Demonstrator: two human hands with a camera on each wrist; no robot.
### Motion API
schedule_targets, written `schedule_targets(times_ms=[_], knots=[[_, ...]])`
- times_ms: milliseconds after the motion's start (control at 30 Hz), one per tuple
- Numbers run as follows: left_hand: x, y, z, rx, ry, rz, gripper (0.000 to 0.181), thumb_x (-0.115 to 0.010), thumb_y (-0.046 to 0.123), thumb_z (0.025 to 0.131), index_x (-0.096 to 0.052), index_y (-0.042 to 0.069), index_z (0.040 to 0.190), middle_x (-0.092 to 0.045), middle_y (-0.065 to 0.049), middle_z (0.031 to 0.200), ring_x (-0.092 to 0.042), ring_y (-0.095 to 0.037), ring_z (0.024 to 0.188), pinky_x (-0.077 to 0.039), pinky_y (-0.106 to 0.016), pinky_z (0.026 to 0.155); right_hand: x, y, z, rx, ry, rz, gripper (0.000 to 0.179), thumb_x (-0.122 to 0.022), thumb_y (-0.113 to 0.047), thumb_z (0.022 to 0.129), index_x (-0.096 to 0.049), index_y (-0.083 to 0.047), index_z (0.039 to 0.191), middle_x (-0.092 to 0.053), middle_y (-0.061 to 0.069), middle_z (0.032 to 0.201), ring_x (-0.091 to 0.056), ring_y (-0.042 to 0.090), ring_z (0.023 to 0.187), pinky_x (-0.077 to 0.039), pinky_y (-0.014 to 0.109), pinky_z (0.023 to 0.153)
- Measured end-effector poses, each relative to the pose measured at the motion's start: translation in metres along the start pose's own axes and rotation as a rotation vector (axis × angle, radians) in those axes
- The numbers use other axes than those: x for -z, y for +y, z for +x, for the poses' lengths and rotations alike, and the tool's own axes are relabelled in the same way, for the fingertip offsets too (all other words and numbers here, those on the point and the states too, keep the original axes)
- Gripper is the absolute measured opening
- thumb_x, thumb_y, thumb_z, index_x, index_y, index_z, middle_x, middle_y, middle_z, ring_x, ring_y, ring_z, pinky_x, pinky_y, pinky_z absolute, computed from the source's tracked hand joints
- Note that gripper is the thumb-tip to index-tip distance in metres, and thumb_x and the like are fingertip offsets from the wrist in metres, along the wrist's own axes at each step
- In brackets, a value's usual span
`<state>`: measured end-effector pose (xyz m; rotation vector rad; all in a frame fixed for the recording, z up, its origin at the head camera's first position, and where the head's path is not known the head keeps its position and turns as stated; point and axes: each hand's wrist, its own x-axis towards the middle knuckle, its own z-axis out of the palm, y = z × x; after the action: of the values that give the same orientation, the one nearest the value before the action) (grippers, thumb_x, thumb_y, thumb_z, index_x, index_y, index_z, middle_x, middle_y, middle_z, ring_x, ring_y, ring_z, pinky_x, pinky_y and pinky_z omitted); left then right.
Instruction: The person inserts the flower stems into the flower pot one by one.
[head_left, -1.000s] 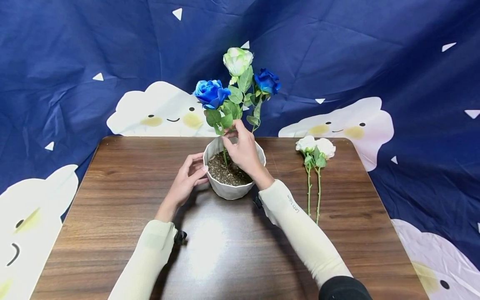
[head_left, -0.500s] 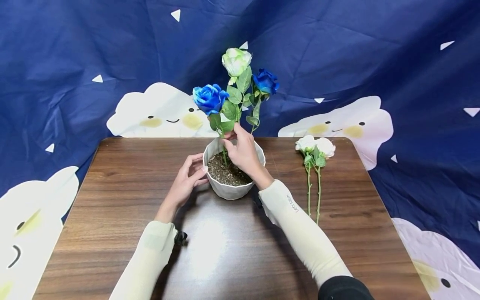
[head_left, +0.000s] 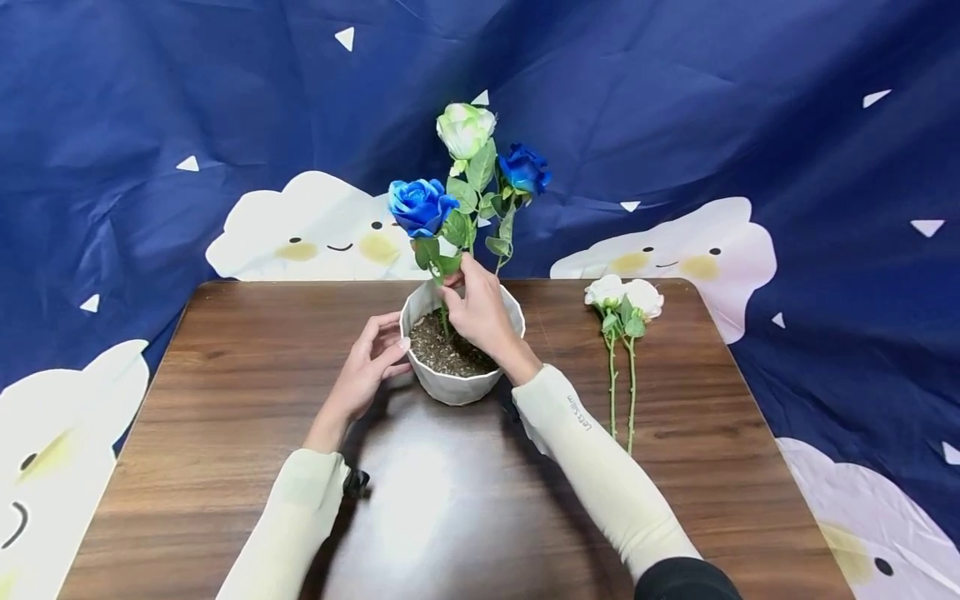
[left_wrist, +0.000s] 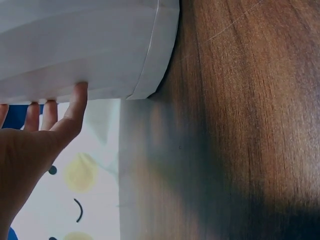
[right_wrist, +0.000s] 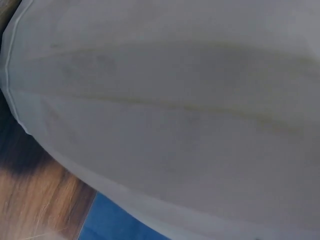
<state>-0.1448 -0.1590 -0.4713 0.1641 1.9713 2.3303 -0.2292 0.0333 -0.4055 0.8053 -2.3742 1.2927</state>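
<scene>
A white faceted flowerpot [head_left: 457, 387] with soil [head_left: 442, 354] in it stands on the table. My right hand [head_left: 483, 312] reaches over the pot and pinches the stem of a blue rose [head_left: 422, 207], whose lower end meets the soil. Behind it a pale green-white rose [head_left: 465, 131] and a second blue rose [head_left: 525, 169] rise from the pot; my right hand hides their lower stems. My left hand [head_left: 363, 367] rests its fingertips against the pot's left side, as the left wrist view also shows. Pot wall [right_wrist: 175, 150] fills most of the right wrist view, without the hand.
Two white roses [head_left: 643, 298] with long stems lie on the brown wooden table [head_left: 697, 400] to the right of the pot. A blue cloth with cloud faces [head_left: 315, 225] hangs behind the table's back edge.
The blue rose in my right hand has sunk a little toward the pot, and its bloom has tipped more toward me. My left hand keeps its place at the pot. The head view has shifted slightly.
</scene>
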Motion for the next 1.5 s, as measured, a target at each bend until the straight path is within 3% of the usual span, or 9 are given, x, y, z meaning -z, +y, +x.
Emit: schedule_targets(times_ms=[367, 500, 633, 867, 1067, 1267, 1400, 1500], knots=[[0.002, 0.000, -0.002, 0.003, -0.003, -0.006, 0.051, -0.057, 0.008, 0.102, -0.037, 0.001, 0.148, -0.043, -0.027, 0.146, -0.054, -0.031, 0.124, -0.056, -0.047, 0.092, 0.010, -0.003, -0.002, -0.093, 0.010, 0.050, 0.019, -0.077, 0.000, 0.088, -0.059, 0.000, 0.095, -0.071, 0.013, 0.093, -0.068, 0.024, 0.086, -0.056, 0.032, 0.078], [0.000, -0.003, -0.001, 0.001, 0.001, -0.009, 0.050, -0.056, 0.007, 0.101, -0.037, 0.001, 0.147, -0.044, -0.027, 0.146, -0.054, -0.031, 0.124, -0.057, -0.046, 0.090, 0.020, -0.001, -0.007, -0.110, 0.062, 0.059, 0.025, -0.081, -0.003, 0.085, -0.060, 0.000, 0.098, -0.071, 0.011, 0.090, -0.068, 0.023, 0.084, -0.057, 0.035, 0.075], [0.000, -0.003, 0.000, 0.001, 0.004, -0.015, 0.050, -0.057, 0.005, 0.101, -0.038, 0.001, 0.147, -0.045, -0.026, 0.145, -0.053, -0.033, 0.124, -0.057, -0.047, 0.090, 0.031, 0.002, -0.011, -0.141, 0.122, 0.138, 0.028, -0.083, -0.001, 0.082, -0.062, 0.003, 0.101, -0.070, 0.013, 0.088, -0.066, 0.022, 0.081, -0.056, 0.032, 0.073], [0.000, -0.004, -0.001, -0.002, 0.007, -0.022, 0.049, -0.056, 0.005, 0.101, -0.039, 0.001, 0.146, -0.046, -0.026, 0.144, -0.053, -0.031, 0.124, -0.057, -0.048, 0.090, 0.055, 0.014, -0.023, -0.195, 0.203, 0.310, 0.027, -0.079, 0.007, 0.083, -0.060, 0.012, 0.102, -0.067, 0.022, 0.088, -0.063, 0.013, 0.077, -0.057, 0.022, 0.070], [0.000, -0.004, -0.002, -0.003, 0.011, -0.005, 0.049, -0.056, 0.006, 0.101, -0.039, 0.001, 0.146, -0.045, -0.026, 0.144, -0.054, -0.030, 0.123, -0.057, -0.047, 0.090, 0.074, 0.029, -0.033, -0.281, 0.214, 0.416, 0.027, -0.074, 0.010, 0.087, -0.057, 0.017, 0.107, -0.064, 0.022, 0.092, -0.064, 0.008, 0.075, -0.062, 0.030, 0.067], [0.001, -0.003, -0.004, 0.001, 0.016, -0.007, 0.049, -0.057, 0.006, 0.101, -0.039, 0.001, 0.147, -0.045, -0.024, 0.145, -0.052, -0.034, 0.126, -0.057, -0.046, 0.090, 0.097, 0.029, -0.042, -0.380, 0.228, 0.399, 0.029, -0.069, 0.012, 0.089, -0.055, 0.023, 0.111, -0.064, 0.024, 0.097, -0.064, 0.007, 0.076, -0.059, 0.019, 0.066], [0.001, -0.003, -0.005, 0.004, 0.014, -0.008, 0.050, -0.057, 0.007, 0.101, -0.039, 0.002, 0.147, -0.045, -0.024, 0.146, -0.051, -0.035, 0.127, -0.057, -0.047, 0.090, 0.115, 0.045, -0.051, -0.441, 0.242, 0.403, 0.030, -0.070, 0.006, 0.091, -0.057, 0.021, 0.113, -0.066, 0.013, 0.095, -0.065, 0.007, 0.075, -0.059, 0.021, 0.062], [0.001, -0.003, -0.003, 0.004, 0.007, -0.006, 0.050, -0.057, 0.008, 0.101, -0.038, 0.001, 0.147, -0.045, -0.024, 0.146, -0.051, -0.034, 0.127, -0.057, -0.047, 0.091, 0.128, 0.070, -0.057, -0.508, 0.264, 0.451, 0.028, -0.070, 0.003, 0.092, -0.058, 0.013, 0.114, -0.066, 0.001, 0.094, -0.066, 0.006, 0.075, -0.061, 0.024, 0.062]])
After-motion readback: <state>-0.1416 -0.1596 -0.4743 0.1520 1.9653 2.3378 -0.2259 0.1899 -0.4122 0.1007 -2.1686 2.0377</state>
